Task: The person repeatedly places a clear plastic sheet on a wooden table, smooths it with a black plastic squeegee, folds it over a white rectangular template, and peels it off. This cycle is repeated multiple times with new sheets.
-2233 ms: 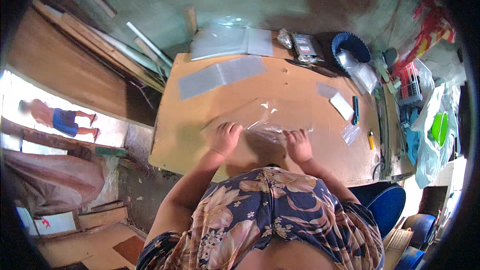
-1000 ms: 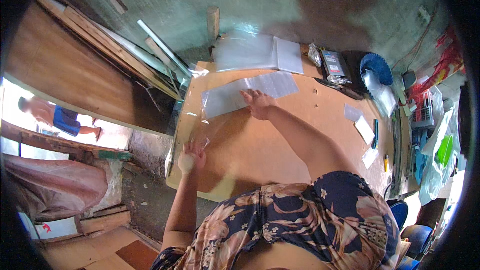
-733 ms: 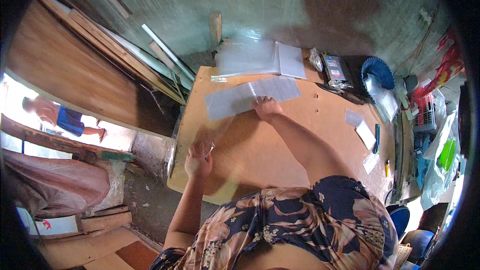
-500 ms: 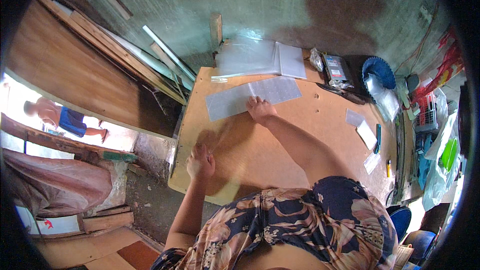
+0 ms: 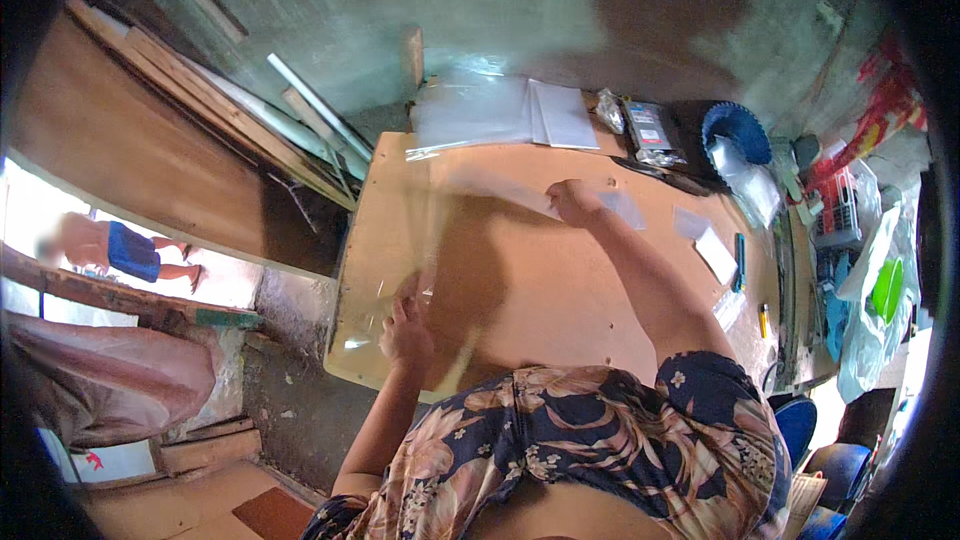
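Observation:
My right hand [image 5: 577,202] is closed on a translucent plastic sheet [image 5: 500,187] at the far middle of the wooden table [image 5: 560,310]. One end of that sheet, smeared by motion, reaches left of the hand, and a paler part shows to its right. Over the table's left side my left hand [image 5: 406,332] pinches a clear plastic film [image 5: 429,282]. The film is so see-through that its outline is hard to follow; only streaks of glare mark it. A stack of clear plastic sheets [image 5: 470,118] lies along the table's back edge.
At the back right are a boxed pack [image 5: 652,132] and a blue scalloped basket [image 5: 738,130] with plastic in it. A white card [image 5: 715,256], a teal cutter [image 5: 740,260] and a yellow lighter-like item [image 5: 763,321] lie on the right. A person [image 5: 110,246] is outside at left.
My right hand has moved right and slightly back, swinging the translucent sheet off its flat place. My left hand still pinches the film and has shifted a little. The view has turned slightly.

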Demonstrator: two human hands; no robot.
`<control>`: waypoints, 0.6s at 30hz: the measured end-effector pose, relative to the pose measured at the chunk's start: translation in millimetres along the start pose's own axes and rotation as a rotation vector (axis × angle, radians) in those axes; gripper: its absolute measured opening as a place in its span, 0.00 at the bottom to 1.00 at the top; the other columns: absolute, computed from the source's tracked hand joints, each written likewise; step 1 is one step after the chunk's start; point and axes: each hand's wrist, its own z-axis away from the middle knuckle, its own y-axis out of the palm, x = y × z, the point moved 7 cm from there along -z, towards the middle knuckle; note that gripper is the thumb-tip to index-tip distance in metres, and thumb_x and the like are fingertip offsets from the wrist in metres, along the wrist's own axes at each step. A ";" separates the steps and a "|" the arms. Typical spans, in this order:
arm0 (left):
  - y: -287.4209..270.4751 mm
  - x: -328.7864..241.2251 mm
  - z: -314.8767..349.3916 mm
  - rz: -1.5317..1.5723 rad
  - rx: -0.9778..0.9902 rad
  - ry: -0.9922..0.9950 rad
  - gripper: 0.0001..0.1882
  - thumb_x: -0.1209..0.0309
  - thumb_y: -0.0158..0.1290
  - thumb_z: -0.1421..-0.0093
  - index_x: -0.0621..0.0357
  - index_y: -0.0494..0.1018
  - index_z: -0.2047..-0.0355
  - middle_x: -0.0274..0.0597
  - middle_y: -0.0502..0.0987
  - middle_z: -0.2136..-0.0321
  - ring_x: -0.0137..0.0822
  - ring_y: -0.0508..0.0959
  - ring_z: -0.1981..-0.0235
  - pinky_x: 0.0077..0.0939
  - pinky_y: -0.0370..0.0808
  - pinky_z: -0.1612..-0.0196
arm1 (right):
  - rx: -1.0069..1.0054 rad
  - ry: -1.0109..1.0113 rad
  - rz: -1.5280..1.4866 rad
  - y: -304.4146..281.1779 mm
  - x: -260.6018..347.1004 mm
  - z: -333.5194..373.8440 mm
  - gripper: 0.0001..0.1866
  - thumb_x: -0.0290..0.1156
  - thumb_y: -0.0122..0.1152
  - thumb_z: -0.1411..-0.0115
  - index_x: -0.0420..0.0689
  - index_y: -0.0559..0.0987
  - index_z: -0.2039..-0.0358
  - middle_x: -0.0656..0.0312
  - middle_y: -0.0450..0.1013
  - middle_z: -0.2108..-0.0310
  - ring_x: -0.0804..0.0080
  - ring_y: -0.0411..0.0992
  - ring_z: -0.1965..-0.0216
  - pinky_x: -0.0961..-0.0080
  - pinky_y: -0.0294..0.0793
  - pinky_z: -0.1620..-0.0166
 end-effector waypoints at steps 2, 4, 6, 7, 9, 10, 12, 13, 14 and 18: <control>-10.3 -7.5 7.9 0.028 0.017 -0.004 0.26 0.65 0.45 0.45 0.53 0.60 0.45 0.50 0.58 0.44 0.52 0.69 0.54 0.42 0.72 0.59 | 0.040 0.247 -0.387 -17.8 -13.5 33.3 0.10 0.32 0.55 0.45 0.43 0.78 0.65 0.59 0.74 0.72 0.71 0.72 0.73 0.73 0.71 0.69; -27.3 -25.2 14.0 0.058 -0.043 0.109 0.28 0.63 0.46 0.45 0.58 0.59 0.45 0.54 0.59 0.45 0.53 0.68 0.52 0.43 0.71 0.56 | -0.074 0.486 -0.865 -37.1 -12.5 79.3 0.08 0.29 0.60 0.48 0.41 0.79 0.68 0.66 0.73 0.75 0.81 0.66 0.78 0.81 0.69 0.75; -48.5 -49.4 25.3 0.088 -0.163 0.322 0.30 0.60 0.48 0.45 0.64 0.58 0.45 0.59 0.61 0.47 0.54 0.67 0.51 0.44 0.69 0.53 | -0.170 0.480 -1.055 -40.9 -9.1 109.8 0.07 0.28 0.60 0.48 0.39 0.78 0.69 0.65 0.73 0.75 0.79 0.67 0.78 0.81 0.69 0.75; -50.8 -62.8 27.3 0.401 -0.040 0.364 0.32 0.58 0.48 0.45 0.66 0.58 0.45 0.61 0.62 0.49 0.54 0.67 0.50 0.44 0.68 0.52 | -0.220 0.474 -1.149 -41.6 -7.2 124.4 0.07 0.27 0.60 0.47 0.37 0.78 0.69 0.64 0.73 0.75 0.79 0.68 0.78 0.81 0.69 0.74; -73.9 -109.7 33.7 1.023 0.227 0.411 0.36 0.54 0.50 0.45 0.68 0.57 0.45 0.64 0.64 0.51 0.53 0.67 0.49 0.43 0.66 0.49 | -0.281 0.396 -1.241 -37.0 14.2 145.0 0.05 0.24 0.60 0.48 0.37 0.76 0.71 0.65 0.73 0.76 0.79 0.68 0.77 0.81 0.69 0.74; -81.0 -127.8 33.9 0.994 0.118 0.470 0.36 0.53 0.51 0.46 0.69 0.57 0.46 0.62 0.66 0.52 0.50 0.68 0.51 0.40 0.66 0.50 | -0.302 0.362 -1.243 -33.7 24.9 154.7 0.04 0.24 0.61 0.48 0.38 0.76 0.72 0.65 0.73 0.77 0.79 0.69 0.77 0.81 0.69 0.74; -86.9 -163.2 32.0 1.149 0.095 0.529 0.35 0.52 0.53 0.46 0.68 0.59 0.48 0.56 0.68 0.55 0.45 0.70 0.54 0.36 0.67 0.51 | -0.308 0.276 -1.317 -27.6 44.3 171.1 0.03 0.23 0.61 0.48 0.39 0.75 0.75 0.66 0.72 0.78 0.79 0.69 0.77 0.80 0.70 0.73; -88.2 -181.0 29.6 1.333 0.186 0.526 0.34 0.52 0.53 0.46 0.67 0.60 0.48 0.53 0.69 0.56 0.41 0.71 0.55 0.34 0.67 0.52 | -0.296 0.224 -1.389 -26.6 54.7 179.6 0.04 0.22 0.61 0.49 0.40 0.74 0.76 0.67 0.71 0.78 0.79 0.68 0.77 0.80 0.70 0.73; -88.4 -194.4 31.3 1.513 0.280 0.516 0.34 0.53 0.54 0.46 0.66 0.60 0.49 0.50 0.70 0.57 0.38 0.71 0.56 0.32 0.67 0.53 | -0.282 0.168 -1.462 -26.7 65.1 187.9 0.05 0.21 0.61 0.49 0.41 0.73 0.77 0.68 0.71 0.78 0.79 0.68 0.77 0.80 0.70 0.72; -90.1 -230.4 66.9 1.750 0.701 0.353 0.26 0.54 0.52 0.44 0.59 0.65 0.53 0.38 0.71 0.61 0.31 0.71 0.59 0.23 0.66 0.56 | -0.214 0.068 -1.351 -28.0 89.0 222.3 0.09 0.19 0.61 0.51 0.42 0.69 0.79 0.66 0.70 0.77 0.79 0.69 0.73 0.80 0.70 0.69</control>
